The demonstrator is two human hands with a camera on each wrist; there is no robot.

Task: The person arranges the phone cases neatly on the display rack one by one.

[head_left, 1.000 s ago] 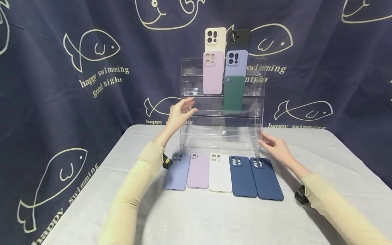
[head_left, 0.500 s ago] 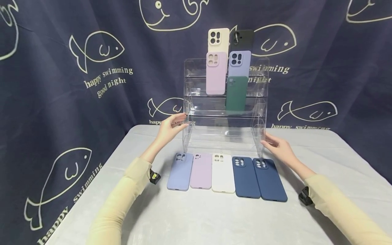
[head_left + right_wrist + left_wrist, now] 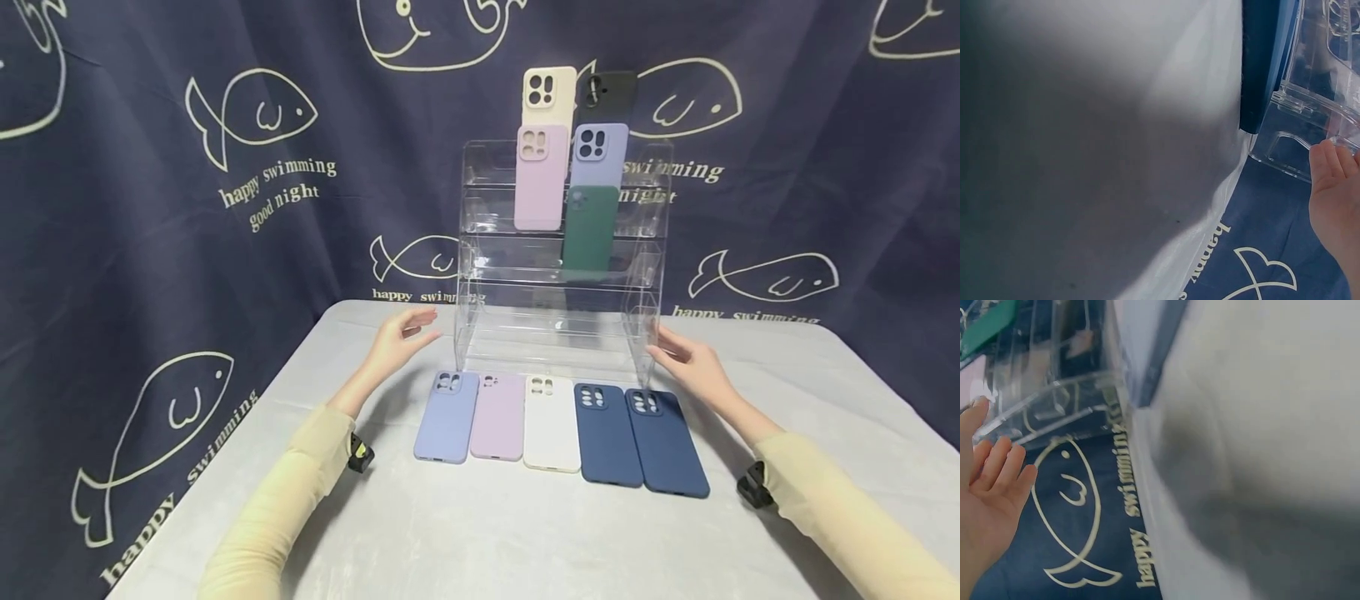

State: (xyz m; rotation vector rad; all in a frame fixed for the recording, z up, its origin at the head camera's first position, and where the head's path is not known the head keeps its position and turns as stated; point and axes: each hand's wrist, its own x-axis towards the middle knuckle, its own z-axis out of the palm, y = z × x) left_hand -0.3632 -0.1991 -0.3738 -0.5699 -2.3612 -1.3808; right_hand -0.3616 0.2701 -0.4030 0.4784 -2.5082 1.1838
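A clear tiered display rack (image 3: 555,321) stands on the table. On its upper tiers are a cream phone case (image 3: 550,112), a black phone case (image 3: 617,96), a pink phone case (image 3: 538,192), a lavender-blue phone case (image 3: 611,167) and a green phone case (image 3: 591,233). My left hand (image 3: 393,343) hovers left of the rack, apart from it, fingers relaxed and holding nothing; the left wrist view shows its palm (image 3: 997,512). At the rack's right side panel, my right hand (image 3: 696,371) has its fingertips at the plastic; the right wrist view shows loosely straight fingers (image 3: 1332,162).
In front of the rack lies a row of phone cases: light blue (image 3: 447,421), lilac (image 3: 498,421), white (image 3: 552,429) and two dark blue ones, the left (image 3: 611,442) and the right (image 3: 670,446). A navy fish-print curtain (image 3: 270,192) hangs behind the table (image 3: 480,542).
My left hand has moved down and left, away from the rack's left side. My right hand stays by the right panel. The phone cases keep their places; the head view has shifted slightly.
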